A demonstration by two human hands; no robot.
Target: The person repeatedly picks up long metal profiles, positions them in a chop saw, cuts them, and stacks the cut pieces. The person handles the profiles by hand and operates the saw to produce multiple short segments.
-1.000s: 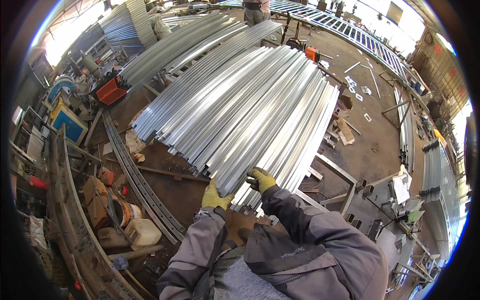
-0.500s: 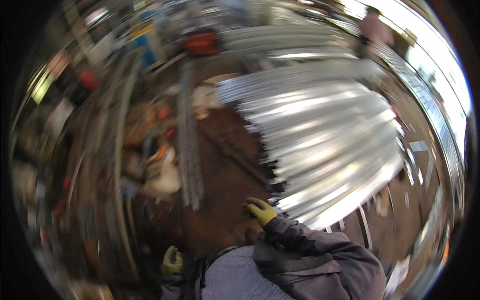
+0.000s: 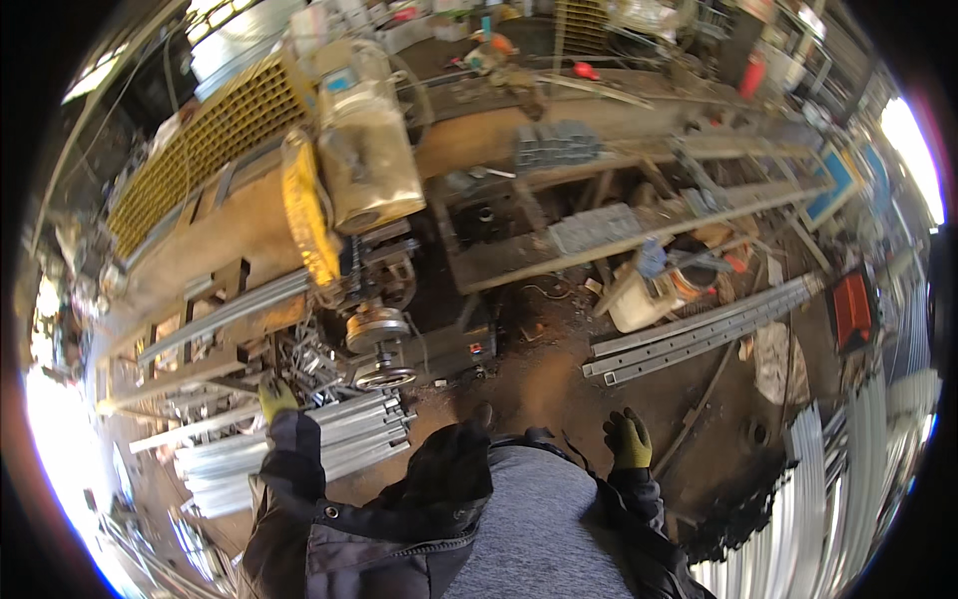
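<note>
Nearest, a grey shirt and a dark jacket, worn by the person, at lower centre. Left hand, in a yellowish glove, reaches out at the left, at the upper edge of a stack of metal tubes; cannot tell whether glove and tubes touch, nor whether its grip is spread or pressed together. Tubes lie side by side in layers, bright, slightly uneven at the ends facing the person's middle. Right hand, gloved too, hangs above the brown floor, well apart from the tubes; its grip is slack, fingers loosely bent and a little parted. Lower right, long metal profiles lie in a wide bundle, near ends dark and ragged in outline. Just beyond the left hand, loose metal offcuts in a tangled heap, beside a round handwheel on a machine with a yellow guard. Beyond the right hand, bars with a row of holes on the floor, a pale jug behind, an orange box at far right. Farther, a long frame bearing grey blocks. Farther still, yellow grating at upper left, a red cylinder at upper right.
</note>
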